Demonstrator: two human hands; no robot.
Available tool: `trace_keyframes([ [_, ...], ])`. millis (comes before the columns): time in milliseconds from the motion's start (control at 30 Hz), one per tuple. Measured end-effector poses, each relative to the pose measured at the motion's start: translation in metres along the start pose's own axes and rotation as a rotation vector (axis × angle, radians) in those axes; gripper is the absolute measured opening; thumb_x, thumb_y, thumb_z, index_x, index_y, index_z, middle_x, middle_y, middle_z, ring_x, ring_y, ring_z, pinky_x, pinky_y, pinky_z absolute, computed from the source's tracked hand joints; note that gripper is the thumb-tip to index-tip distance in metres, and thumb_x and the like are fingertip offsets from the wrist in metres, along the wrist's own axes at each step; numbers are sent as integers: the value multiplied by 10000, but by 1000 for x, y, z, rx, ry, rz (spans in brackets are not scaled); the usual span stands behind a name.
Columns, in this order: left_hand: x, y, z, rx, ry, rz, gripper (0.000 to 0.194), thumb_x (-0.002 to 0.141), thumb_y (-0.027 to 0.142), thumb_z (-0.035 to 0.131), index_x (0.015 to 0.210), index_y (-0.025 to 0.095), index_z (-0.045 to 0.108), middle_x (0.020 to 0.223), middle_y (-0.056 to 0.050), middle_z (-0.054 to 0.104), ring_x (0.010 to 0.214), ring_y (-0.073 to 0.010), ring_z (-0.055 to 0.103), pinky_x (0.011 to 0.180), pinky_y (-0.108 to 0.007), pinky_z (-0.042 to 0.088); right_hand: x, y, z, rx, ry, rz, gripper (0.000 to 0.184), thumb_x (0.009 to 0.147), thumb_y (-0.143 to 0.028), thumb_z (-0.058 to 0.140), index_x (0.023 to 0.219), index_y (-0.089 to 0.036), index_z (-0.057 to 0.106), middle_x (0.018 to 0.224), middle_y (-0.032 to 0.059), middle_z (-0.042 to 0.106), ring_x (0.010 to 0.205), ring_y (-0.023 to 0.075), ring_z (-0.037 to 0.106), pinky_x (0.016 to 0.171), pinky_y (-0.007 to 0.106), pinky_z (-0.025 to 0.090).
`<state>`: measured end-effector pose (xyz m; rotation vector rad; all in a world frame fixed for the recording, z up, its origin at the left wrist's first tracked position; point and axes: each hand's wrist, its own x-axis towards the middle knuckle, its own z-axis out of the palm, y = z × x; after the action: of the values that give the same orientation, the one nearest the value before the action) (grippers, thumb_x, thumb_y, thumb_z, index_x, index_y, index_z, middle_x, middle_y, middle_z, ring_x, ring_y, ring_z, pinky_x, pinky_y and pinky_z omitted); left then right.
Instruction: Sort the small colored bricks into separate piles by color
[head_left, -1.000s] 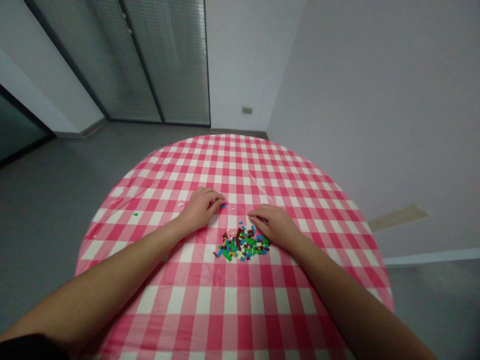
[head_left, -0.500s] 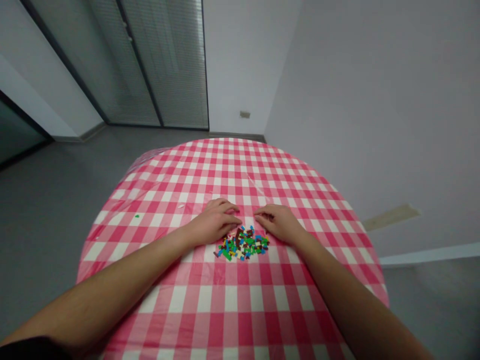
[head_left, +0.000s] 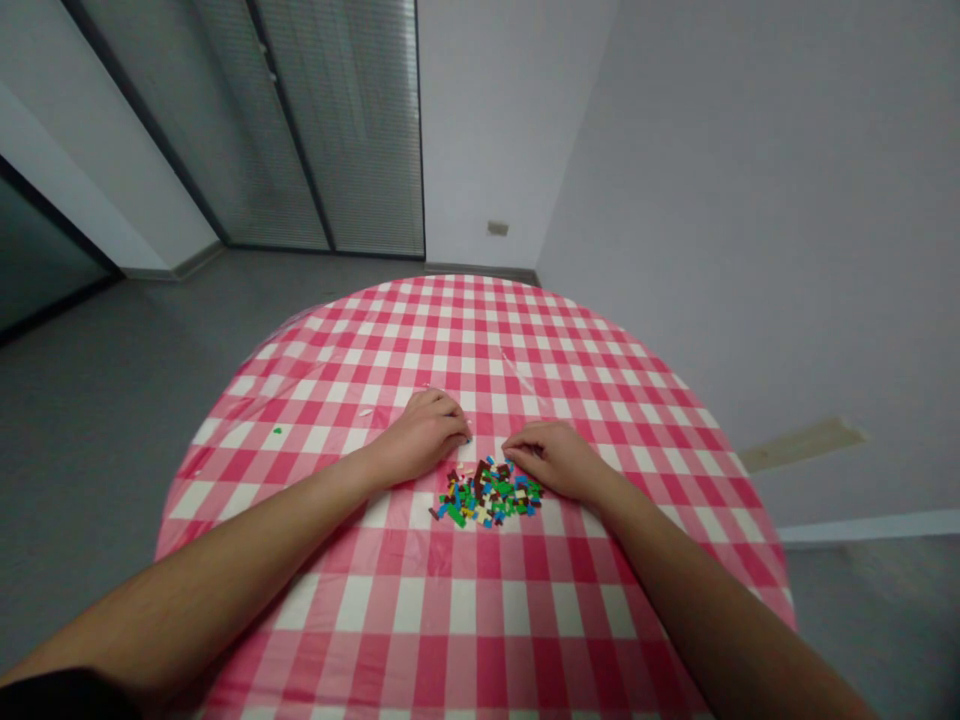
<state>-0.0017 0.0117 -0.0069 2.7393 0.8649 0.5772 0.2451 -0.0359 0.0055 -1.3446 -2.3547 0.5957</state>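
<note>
A loose pile of small toy building bricks [head_left: 491,495], in green, blue, brown, yellow and white, lies on the checked tablecloth [head_left: 409,605]. My left hand [head_left: 426,432] is at the pile's far left side, fingers curled down and closed. At its fingertips a tiny blue brick [head_left: 469,440] shows, mostly covered by the fingers. On the far right side, my right hand [head_left: 559,457] has thumb and fingers drawn together at the pile's edge. Whatever lies between those fingertips is too small to make out.
A small green piece [head_left: 277,430] lies apart on the left of the round table. A whitish scrap [head_left: 365,412] is left of my left hand. Behind the table stand a glass partition [head_left: 352,130] and a pale wall [head_left: 720,220].
My left hand has drawn slightly left and away from the pile, its fingers curling closed with a blue brick at the tips. My right fingers have come together near the pile's far edge.
</note>
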Motion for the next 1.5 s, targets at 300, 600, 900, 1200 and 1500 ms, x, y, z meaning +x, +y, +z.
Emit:
trace_keyframes([
  [300, 0, -16, -11, 49, 38, -101, 172, 955, 266, 575, 853, 200, 696, 904, -31, 687, 913, -219, 548, 887, -385, 382, 0, 0, 1, 0, 20, 36, 183, 893, -258, 590, 864, -184, 755, 834, 59, 758, 736, 188, 675, 673, 282, 468],
  [600, -3, -24, -16, 36, -55, -203, 183, 930, 284, 588, 816, 198, 704, 882, -42, 715, 887, -228, 571, 902, -406, 364, 0, 1, 1, -4, 24, 52, 181, 889, -271, 589, 866, -187, 748, 844, 59, 754, 743, 187, 668, 677, 288, 470],
  [900, -6, -29, -9, 65, 49, -242, 240, 934, 320, 556, 799, 212, 722, 860, -58, 717, 880, -252, 565, 855, -426, 385, 0, 1, 0, 7, 20, 67, 192, 890, -283, 582, 877, -186, 747, 850, 64, 751, 749, 193, 665, 681, 293, 473],
  [1200, -5, -18, -7, -6, 39, -202, 157, 919, 271, 577, 1009, 213, 693, 986, -52, 715, 951, -240, 574, 893, -403, 404, -1, 1, -1, 28, 26, 64, 217, 901, -273, 558, 852, -184, 749, 843, 69, 750, 739, 189, 663, 671, 283, 466],
  [1500, -5, -21, -11, 47, 43, -254, 179, 889, 290, 595, 775, 194, 695, 812, -53, 686, 848, -229, 568, 854, -408, 410, -1, 0, 0, 34, 35, 65, 208, 897, -272, 563, 863, -186, 749, 836, 66, 750, 730, 185, 660, 664, 278, 459],
])
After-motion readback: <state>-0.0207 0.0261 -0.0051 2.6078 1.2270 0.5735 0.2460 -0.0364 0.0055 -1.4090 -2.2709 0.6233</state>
